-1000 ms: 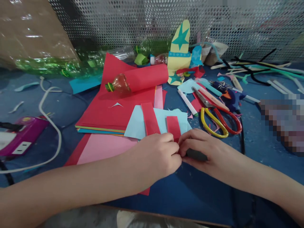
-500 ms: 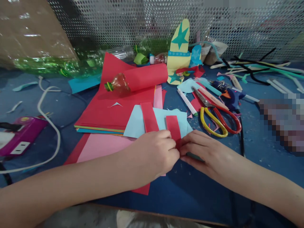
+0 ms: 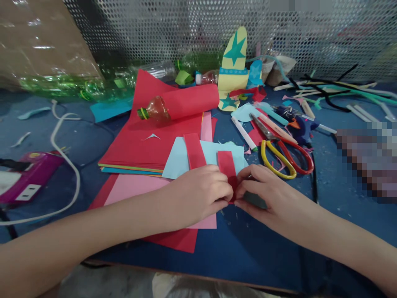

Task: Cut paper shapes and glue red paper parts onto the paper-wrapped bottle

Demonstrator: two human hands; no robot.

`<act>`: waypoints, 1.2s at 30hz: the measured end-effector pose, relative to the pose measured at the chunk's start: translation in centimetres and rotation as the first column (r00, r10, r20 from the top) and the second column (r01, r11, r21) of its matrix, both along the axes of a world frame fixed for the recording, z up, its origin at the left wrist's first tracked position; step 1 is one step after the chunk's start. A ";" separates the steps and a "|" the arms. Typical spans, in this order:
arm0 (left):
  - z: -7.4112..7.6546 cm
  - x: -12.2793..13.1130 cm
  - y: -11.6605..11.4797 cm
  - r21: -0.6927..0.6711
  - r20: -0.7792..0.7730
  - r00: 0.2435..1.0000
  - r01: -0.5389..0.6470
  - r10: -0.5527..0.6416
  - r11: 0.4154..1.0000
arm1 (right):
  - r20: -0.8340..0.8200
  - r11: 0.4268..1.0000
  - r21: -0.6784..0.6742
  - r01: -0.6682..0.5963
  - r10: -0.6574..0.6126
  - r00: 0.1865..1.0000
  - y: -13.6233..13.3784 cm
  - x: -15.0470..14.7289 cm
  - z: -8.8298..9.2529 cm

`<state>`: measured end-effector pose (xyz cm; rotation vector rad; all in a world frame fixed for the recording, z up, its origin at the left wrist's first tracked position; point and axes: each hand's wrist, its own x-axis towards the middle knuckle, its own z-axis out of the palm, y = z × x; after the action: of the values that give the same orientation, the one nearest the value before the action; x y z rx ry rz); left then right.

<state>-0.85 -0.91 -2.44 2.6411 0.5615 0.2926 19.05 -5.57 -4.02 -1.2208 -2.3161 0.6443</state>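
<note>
A short red paper strip stands out between my two hands, its near end bent at the fingertips. My left hand is closed, thumb and fingers pinching that near end from the left. Against the same end, my right hand pinches with thumb and fingertips from the right. A second red strip passes partly under my left hand. Both strips lie over light blue paper. Pink paper sits beneath my left forearm.
Scissors with red and yellow handles, a white marker and a blue glue gun lie to the right. A red-wrapped bottle rests on stacked red paper. A purple power strip sits left.
My left hand has tilted, its fingers now lying straighter and the thumb lower along the strip's end. The right hand's fingers have arched up slightly, still pinching.
</note>
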 end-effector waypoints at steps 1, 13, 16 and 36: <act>0.0 0.0 0.0 0.012 -0.014 1.000 0.013 -0.013 1.000 | 0.004 1.000 0.005 0.009 -0.009 1.000 0.0 0.0 -0.1; -0.3 0.1 -0.2 0.282 -0.087 0.990 0.132 -0.112 0.950 | 0.067 0.972 0.105 -0.212 0.205 0.976 0.5 0.8 0.3; -0.3 0.1 -0.4 0.300 -0.092 0.990 0.128 -0.105 0.945 | 0.097 0.958 0.168 -0.230 0.216 0.971 0.5 0.7 0.2; -0.7 0.1 -0.1 0.246 -0.088 0.990 0.124 -0.106 0.961 | 0.209 0.915 0.337 -0.223 0.159 0.965 0.2 0.0 0.5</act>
<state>-0.74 -0.99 -3.13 2.9267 0.4146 0.2449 19.09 -5.39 -3.50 -0.9195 -2.5788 0.1595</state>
